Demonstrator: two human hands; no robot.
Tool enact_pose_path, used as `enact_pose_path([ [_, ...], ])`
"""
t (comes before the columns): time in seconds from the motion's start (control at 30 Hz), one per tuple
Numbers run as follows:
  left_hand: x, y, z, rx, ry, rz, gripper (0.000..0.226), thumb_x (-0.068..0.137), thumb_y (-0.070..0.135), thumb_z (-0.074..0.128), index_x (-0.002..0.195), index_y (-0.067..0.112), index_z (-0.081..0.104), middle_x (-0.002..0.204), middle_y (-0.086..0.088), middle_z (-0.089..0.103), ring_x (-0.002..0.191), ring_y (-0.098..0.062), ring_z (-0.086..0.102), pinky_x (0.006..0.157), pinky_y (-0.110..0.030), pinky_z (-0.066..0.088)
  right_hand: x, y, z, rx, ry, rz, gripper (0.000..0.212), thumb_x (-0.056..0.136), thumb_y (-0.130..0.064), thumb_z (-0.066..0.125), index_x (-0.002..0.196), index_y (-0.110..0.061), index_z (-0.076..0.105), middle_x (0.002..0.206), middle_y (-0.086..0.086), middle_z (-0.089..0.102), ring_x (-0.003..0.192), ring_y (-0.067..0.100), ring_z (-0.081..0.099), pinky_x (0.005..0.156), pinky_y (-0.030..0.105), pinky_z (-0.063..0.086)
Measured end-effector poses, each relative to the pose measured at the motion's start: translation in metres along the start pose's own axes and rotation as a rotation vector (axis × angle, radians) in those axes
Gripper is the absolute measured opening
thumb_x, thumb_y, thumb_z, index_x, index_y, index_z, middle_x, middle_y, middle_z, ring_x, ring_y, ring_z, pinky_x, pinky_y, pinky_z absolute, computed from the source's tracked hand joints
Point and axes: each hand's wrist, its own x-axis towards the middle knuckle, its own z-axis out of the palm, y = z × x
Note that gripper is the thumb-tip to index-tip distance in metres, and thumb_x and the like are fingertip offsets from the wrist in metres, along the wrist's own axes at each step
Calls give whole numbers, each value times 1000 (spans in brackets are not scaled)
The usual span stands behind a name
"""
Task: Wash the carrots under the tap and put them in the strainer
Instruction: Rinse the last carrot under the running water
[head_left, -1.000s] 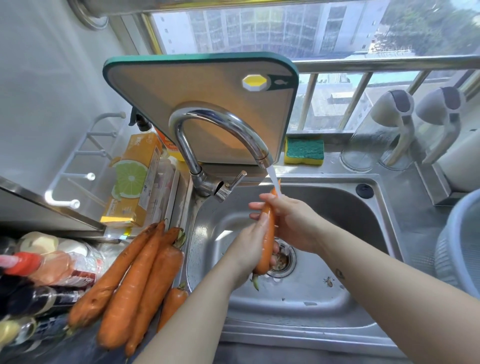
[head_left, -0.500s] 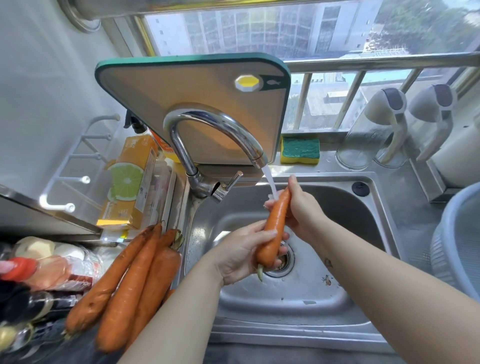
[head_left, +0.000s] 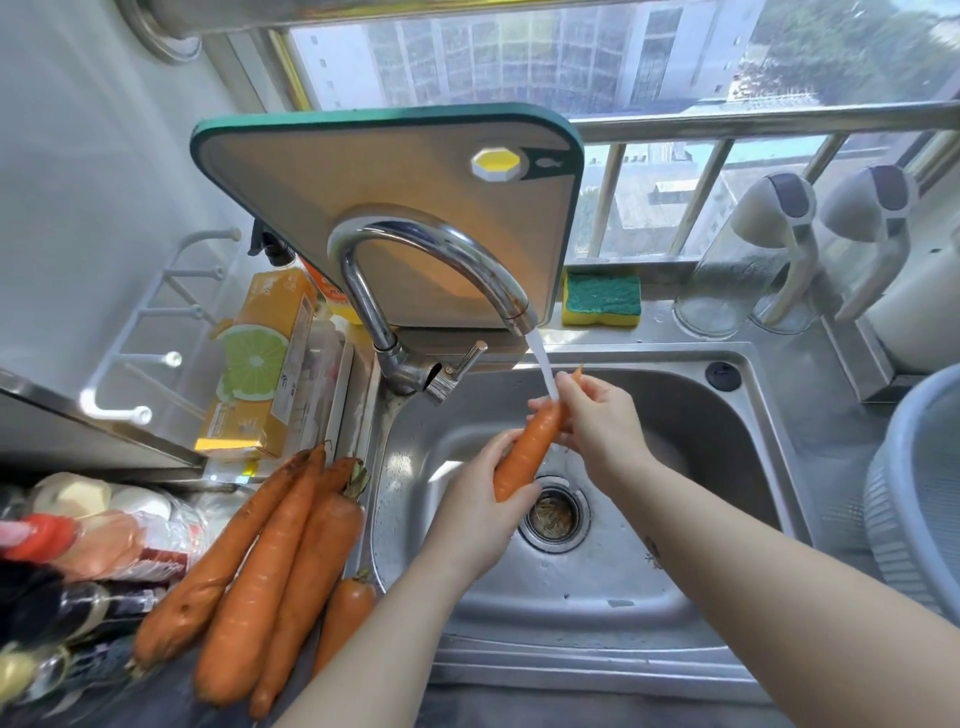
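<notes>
Head view: rinsing step! Left hand (head_left: 475, 512) wraps the carrot (head_left: 530, 447) at its thick end, right hand (head_left: 597, 415) pinches near the tip, under the tap (head_left: 431, 249) stream over the sink (head_left: 727, 431). Next, likely: across to the strainer (head_left: 914, 499) on the right.

Steel tabletop (head_left: 810, 415), sink (head_left: 691, 415) set in. Five carrots (head_left: 275, 571) are laid left of the sink; a sponge (head_left: 601, 300) is placed behind it; a strainer (head_left: 914, 493) is stood at the right.

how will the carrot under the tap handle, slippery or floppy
Probably slippery: the water stream runs over the carrot. Likely stiff: it lies straight between the left hand and right hand. Round and tapered, so it might roll.
</notes>
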Motion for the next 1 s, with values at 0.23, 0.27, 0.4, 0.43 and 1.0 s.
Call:
enact_pose_path([
  [0.23, 1, -7, -3, -15, 18, -12, 51, 87, 26, 66, 133, 33, 46, 118, 15, 58, 99, 4, 57, 81, -11, 43, -1, -6, -10, 246, -303, 131, 25, 90, -5, 59, 114, -2, 57, 102, 15, 64, 89, 24, 69, 80, 31, 59],
  [0.27, 1, -7, -4, 7, 12, -1, 51, 87, 26, 66, 134, 32, 46, 120, 14, 58, 100, 6, 56, 80, -8, 41, 0, -8, -15, 263, -330, 159, 26, 87, -2, 61, 113, -2, 57, 102, 16, 63, 88, 23, 68, 82, 31, 58],
  [0.4, 2, -4, -9, 42, -13, 7, 53, 86, 26, 67, 135, 31, 46, 118, 16, 58, 98, 10, 54, 74, -4, 40, 6, -17, -32, 247, -452, 262, 24, 91, -2, 54, 114, -3, 59, 102, 13, 70, 85, 18, 70, 82, 29, 57],
  [0.43, 3, -3, -10, 54, -17, 12, 53, 86, 25, 68, 134, 32, 46, 117, 17, 57, 97, 9, 54, 74, -4, 40, 8, -18, -35, 252, -464, 266, 24, 92, -1, 52, 115, -3, 58, 102, 13, 71, 84, 18, 71, 79, 28, 58],
  [1.0, -1, -11, -5, 337, 147, 159, 57, 86, 26, 68, 138, 33, 45, 130, 15, 55, 117, -5, 51, 98, -21, 39, -4, -9, -24, 227, -255, 206, 24, 102, -16, 41, 110, -2, 58, 99, 15, 71, 89, 22, 68, 86, 35, 55],
])
